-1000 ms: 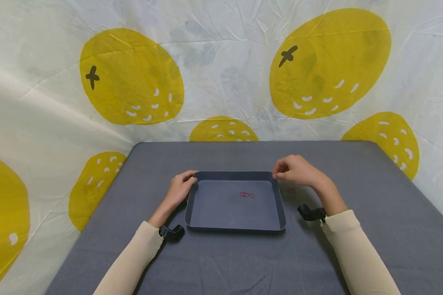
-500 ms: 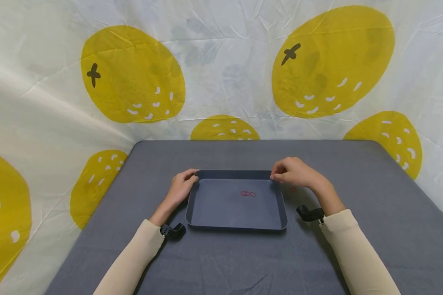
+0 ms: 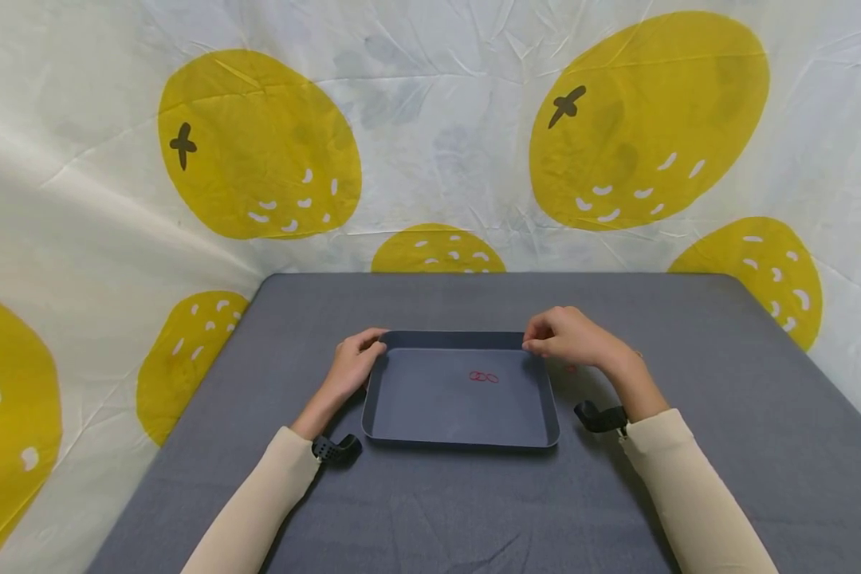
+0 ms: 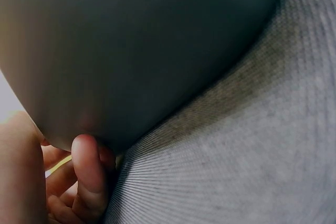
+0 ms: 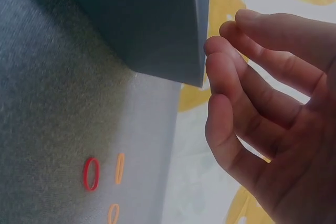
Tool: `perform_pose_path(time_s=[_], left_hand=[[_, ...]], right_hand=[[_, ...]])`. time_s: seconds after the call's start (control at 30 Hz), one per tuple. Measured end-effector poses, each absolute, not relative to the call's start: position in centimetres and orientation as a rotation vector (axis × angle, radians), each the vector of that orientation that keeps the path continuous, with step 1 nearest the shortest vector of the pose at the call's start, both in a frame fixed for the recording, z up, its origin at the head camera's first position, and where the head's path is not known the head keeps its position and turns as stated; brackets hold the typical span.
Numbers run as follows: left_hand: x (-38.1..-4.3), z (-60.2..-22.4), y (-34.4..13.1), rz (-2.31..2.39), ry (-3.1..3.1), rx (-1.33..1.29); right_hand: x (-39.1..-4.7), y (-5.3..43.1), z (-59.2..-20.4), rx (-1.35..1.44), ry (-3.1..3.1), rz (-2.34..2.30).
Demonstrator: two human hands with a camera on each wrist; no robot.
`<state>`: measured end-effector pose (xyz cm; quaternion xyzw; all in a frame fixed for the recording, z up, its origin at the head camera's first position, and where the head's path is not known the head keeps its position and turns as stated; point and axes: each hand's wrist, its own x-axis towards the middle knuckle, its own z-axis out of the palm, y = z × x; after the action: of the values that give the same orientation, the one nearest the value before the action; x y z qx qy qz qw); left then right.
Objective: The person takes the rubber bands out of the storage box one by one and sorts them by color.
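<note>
A grey rectangular tray [image 3: 430,406] lies on the table. Inside it, right of the middle, are a few thin red rubber bands [image 3: 484,376]. My left hand [image 3: 351,363] grips the tray's far left corner; the left wrist view shows curled fingers [image 4: 86,166] at the tray's dark wall. My right hand [image 3: 570,339] hovers at the far right corner with thumb and forefinger tips close together. I cannot tell whether anything thin is between them. On the table beside the tray, the right wrist view shows a red rubber band [image 5: 91,174] and two orange ones, including this orange rubber band [image 5: 119,168].
Grey cloth covers the table [image 3: 430,518]. Behind it hangs a pale curtain [image 3: 445,159] printed with yellow fruit. Each wrist carries a black camera mount, such as the right wrist mount [image 3: 600,416].
My right hand has shifted slightly left and down over the tray's far right corner. The left hand keeps its grip, and the bands in the tray lie as before.
</note>
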<state>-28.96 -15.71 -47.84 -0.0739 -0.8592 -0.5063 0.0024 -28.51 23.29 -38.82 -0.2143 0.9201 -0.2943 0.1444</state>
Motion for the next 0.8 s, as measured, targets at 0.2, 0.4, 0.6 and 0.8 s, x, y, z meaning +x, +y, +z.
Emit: perform_pose_path(time_s=[0.2, 0.4, 0.6, 0.8], left_hand=[[-28.9, -47.9, -15.8, -1.557, -2.693, -0.236], [-28.9, -47.9, -15.8, -1.550, -2.695, -0.236], [-28.9, -47.9, -15.7, -1.535, -2.686, -0.231], [-28.8, -48.0, -15.7, -1.558, -2.688, -0.238]], right_hand=[[-28.1, 22.5, -38.4, -0.711, 2.675, -0.814], [-27.9, 21.3, -38.3, -0.783, 2.689, -0.795], [-27.6, 20.2, -38.7, -0.842, 2.685, -0.776], [-27.2, 19.5, -38.7, -0.853, 2.647, -0.763]])
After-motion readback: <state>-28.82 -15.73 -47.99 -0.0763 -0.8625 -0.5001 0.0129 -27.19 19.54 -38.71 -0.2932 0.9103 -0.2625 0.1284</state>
